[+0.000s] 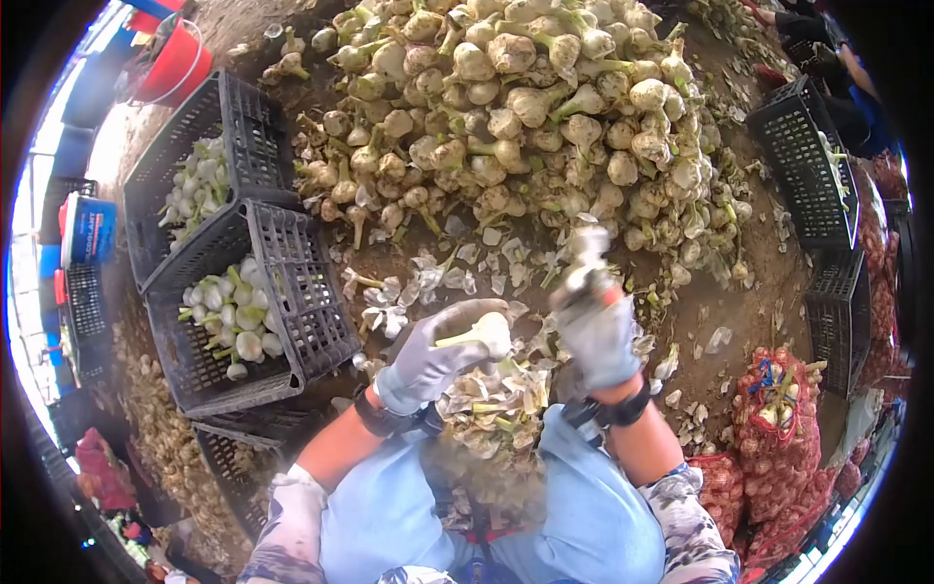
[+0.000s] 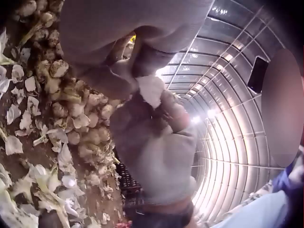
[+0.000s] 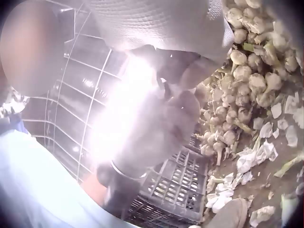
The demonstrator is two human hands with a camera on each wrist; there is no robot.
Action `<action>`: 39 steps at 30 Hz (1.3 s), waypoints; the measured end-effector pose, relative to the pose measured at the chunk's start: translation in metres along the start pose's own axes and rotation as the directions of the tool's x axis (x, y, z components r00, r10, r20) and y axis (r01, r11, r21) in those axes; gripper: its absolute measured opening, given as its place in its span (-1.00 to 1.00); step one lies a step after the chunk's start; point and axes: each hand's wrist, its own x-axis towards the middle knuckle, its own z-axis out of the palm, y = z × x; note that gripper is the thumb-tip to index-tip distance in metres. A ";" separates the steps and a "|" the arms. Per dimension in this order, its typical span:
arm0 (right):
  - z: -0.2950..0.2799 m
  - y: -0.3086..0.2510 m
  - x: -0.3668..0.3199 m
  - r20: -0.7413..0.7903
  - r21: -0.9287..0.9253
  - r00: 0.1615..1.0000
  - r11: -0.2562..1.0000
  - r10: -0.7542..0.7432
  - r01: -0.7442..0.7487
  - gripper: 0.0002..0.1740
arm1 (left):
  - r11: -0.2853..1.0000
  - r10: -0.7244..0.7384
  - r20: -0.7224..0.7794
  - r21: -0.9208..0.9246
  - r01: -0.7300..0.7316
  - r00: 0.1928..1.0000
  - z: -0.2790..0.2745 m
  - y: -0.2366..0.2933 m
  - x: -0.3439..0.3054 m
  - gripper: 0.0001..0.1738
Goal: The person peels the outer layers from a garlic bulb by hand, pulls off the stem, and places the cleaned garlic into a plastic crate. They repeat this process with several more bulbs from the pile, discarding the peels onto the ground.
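My gloved left hand (image 1: 428,358) pinches a pale garlic bulb (image 1: 494,334), its trimmed stem pointing left across the fingers. My gloved right hand (image 1: 595,336) is to the right of it, blurred, its fingers curled round a small tool (image 1: 611,295) with a red part and a pale, shiny far end. Motion blur means I cannot tell the tool's exact kind. Below and between the hands, loose garlic skins and stem bits (image 1: 496,399) lie in a heap between the knees. In the right wrist view the right glove (image 3: 161,23) fills the top, close to the left glove (image 3: 156,123).
A large pile of untrimmed garlic (image 1: 516,117) rises ahead. Black crates (image 1: 302,282) with cleaned white bulbs (image 1: 233,311) stand at the left, near a red bucket (image 1: 180,63). Red mesh sacks (image 1: 778,438) and more black crates (image 1: 803,165) line the right. Peeled skins (image 1: 428,277) litter the soil.
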 end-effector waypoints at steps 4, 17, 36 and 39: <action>-0.048 -0.020 0.020 -0.008 -0.878 0.999 0.478 0.048 -0.030 -0.61 | 0.980 0.188 -0.118 0.088 -0.178 0.975 0.001 0.001 0.003 -0.34; 0.060 0.003 -0.004 0.253 -0.884 0.966 0.418 0.045 0.212 -0.70 | 0.300 0.581 0.104 0.894 -0.332 0.807 0.006 -0.002 0.007 -0.55; 0.031 0.017 0.003 0.456 -0.862 0.881 -0.311 -0.131 0.400 -0.78 | 0.725 0.542 -0.183 0.595 -0.346 0.820 0.001 -0.005 0.004 -0.70; -0.001 0.014 -0.001 0.316 -0.878 0.945 -0.353 0.078 0.323 -0.79 | 0.922 0.383 -0.342 0.193 -0.334 0.858 0.003 0.010 0.002 -0.75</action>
